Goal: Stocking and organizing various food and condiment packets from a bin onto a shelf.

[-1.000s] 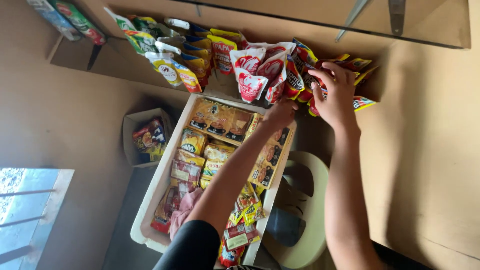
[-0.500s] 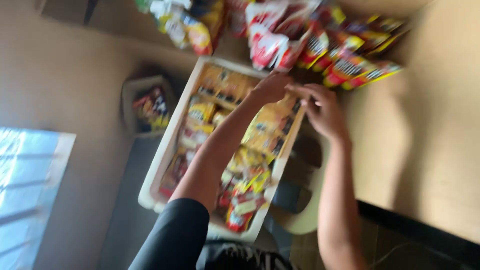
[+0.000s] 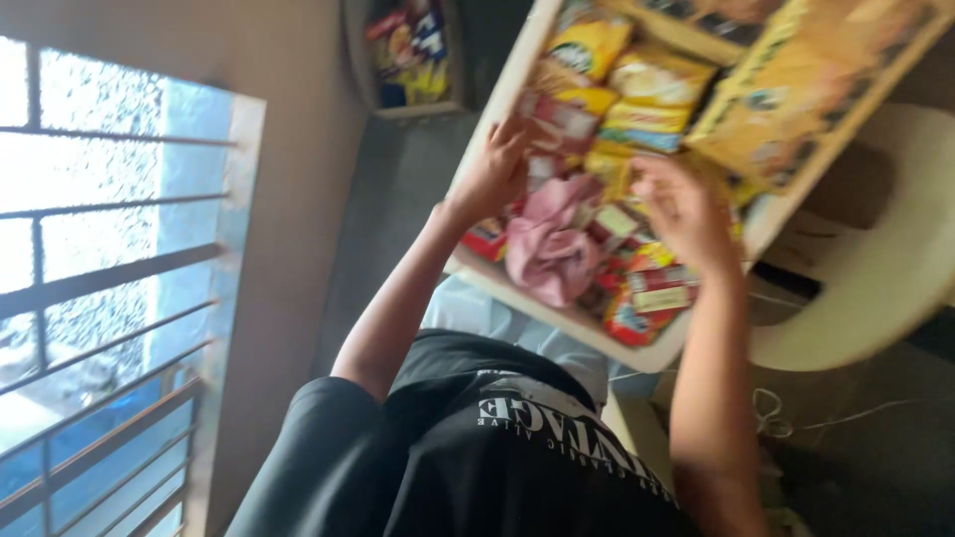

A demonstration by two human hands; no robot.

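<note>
Both hands are held over the near end of a long white tray (image 3: 557, 308) filled with snack packets. The left hand (image 3: 497, 169) is laid on the packets by the tray's left wall, fingers spread and pressed down among them; whether anything is pinched in it cannot be told through the blur. The right hand (image 3: 686, 204) is held a little apart from it, toward the tray's right side, fingers curled loosely over red and yellow packets (image 3: 647, 288); no packet is seen clamped in it, though the underside of the fingers is hidden.

Between the two hands a crumpled pink cloth (image 3: 547, 249) is bunched on top of the packets, apparently dropped there rather than sorted. Yellow packets (image 3: 647, 94) are stacked flat in rows farther up the tray, and a large yellow-brown bundle (image 3: 796, 89) is laid along the right wall, where its length fits. The packets seem grouped by colour so that each kind can be found at a glance.

The tray is carried on a cream plastic chair (image 3: 875, 259), which serves in place of a table and brings the goods to hand height. A small grey bin (image 3: 408, 60) of mixed packets is set on the floor beside the tray, close to the wall. A barred window (image 3: 99, 278) is seen at the left, lighting the scene.
</note>
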